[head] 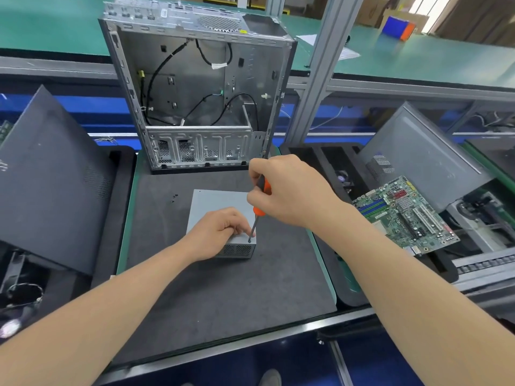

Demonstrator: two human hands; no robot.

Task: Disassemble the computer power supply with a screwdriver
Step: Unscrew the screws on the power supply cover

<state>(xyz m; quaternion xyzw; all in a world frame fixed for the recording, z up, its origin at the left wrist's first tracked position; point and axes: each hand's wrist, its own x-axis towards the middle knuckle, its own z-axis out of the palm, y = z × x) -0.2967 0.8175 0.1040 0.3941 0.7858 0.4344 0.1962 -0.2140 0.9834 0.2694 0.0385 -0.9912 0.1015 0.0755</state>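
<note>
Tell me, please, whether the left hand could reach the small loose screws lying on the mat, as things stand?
Probably yes. The left hand rests on the power supply, and the loose screws lie on the open mat to its left with nothing between them; it would have to let go of the supply first.

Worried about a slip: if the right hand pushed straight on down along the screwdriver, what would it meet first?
Probably the power supply: the screwdriver in the right hand already has its tip at the near right corner, beside the left hand fingertips.
</note>
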